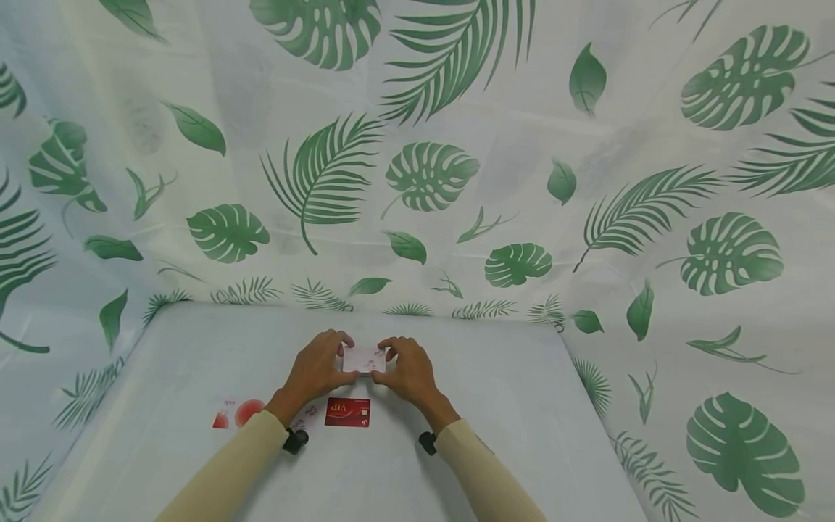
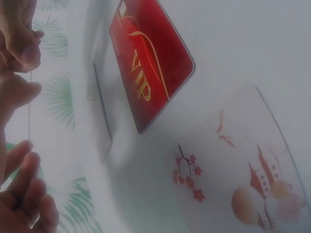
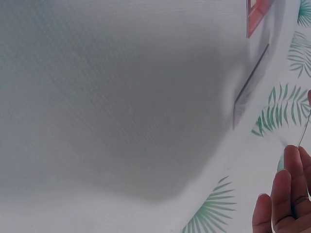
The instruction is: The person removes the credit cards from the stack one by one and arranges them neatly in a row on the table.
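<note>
Both hands hold a pale pink card (image 1: 364, 359) with a small blossom print, raised over the white table. My left hand (image 1: 317, 366) pinches its left end between thumb and fingers, and my right hand (image 1: 412, 370) pinches the right end. The left wrist view catches the card only as a thin edge between the fingers. Below it, another card (image 2: 102, 111) lies flat on the table, its face hard to make out. Nearer the body lies a red VIP card (image 1: 348, 412). Beside that, partly under the left forearm, rests a blossom-printed card (image 2: 233, 179).
A white and red card (image 1: 246, 413) lies to the left, partly covered by the left sleeve. The white table (image 1: 522, 406) is bordered at the back and sides by a curtain (image 1: 496, 145) printed with green leaves.
</note>
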Available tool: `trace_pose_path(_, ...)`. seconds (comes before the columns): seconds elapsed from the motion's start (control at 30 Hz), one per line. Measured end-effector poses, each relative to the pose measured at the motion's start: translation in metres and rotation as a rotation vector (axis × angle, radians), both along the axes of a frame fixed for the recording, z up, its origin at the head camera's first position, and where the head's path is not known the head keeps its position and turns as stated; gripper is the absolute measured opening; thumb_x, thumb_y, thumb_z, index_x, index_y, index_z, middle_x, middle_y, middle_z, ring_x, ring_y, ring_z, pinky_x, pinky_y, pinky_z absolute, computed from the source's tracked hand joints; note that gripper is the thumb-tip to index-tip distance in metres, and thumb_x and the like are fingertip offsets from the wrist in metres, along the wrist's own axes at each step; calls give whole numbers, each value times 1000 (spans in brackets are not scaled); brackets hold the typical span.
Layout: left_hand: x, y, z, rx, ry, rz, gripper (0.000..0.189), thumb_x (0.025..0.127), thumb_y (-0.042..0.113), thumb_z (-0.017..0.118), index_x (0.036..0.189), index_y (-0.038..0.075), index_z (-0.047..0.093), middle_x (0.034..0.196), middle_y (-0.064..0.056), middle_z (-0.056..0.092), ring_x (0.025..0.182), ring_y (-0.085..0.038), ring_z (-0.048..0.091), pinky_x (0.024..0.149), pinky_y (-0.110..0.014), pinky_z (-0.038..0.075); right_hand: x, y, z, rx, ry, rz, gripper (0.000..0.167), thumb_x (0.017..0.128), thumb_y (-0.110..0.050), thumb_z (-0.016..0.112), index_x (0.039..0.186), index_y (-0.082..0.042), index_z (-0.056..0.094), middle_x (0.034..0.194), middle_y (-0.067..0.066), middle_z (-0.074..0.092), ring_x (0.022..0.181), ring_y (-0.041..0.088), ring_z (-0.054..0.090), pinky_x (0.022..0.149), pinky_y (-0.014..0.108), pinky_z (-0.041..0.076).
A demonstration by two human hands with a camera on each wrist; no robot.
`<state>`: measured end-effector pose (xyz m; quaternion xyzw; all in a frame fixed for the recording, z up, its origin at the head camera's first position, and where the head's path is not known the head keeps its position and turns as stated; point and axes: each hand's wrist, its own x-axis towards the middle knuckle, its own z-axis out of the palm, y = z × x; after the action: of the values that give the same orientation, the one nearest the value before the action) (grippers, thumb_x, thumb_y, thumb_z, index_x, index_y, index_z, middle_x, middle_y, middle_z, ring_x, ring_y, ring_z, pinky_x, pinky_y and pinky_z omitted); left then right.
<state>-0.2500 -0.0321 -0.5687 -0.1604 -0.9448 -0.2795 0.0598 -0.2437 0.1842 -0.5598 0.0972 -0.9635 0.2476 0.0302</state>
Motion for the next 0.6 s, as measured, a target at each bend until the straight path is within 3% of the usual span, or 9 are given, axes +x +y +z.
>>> trace_pose_path(0.23, 5, 1, 7, 4, -15, 1, 59, 77, 42, 93, 125, 17, 67, 98, 1, 63, 87, -14, 54, 75, -29, 51, 5, 1, 6, -20, 8, -2, 52, 81, -38, 92, 127, -23, 73, 96, -7, 66, 88, 12, 53, 78, 28, 46)
trace_pose_path(0.6, 11, 3, 10, 18, 27, 0, 58, 76, 40, 92, 124, 17, 67, 98, 2, 63, 87, -14, 53, 74, -29, 51, 11, 5, 10, -17, 72, 12, 50, 80, -40, 92, 124, -24, 73, 94, -9, 66, 87, 10, 54, 75, 26, 46)
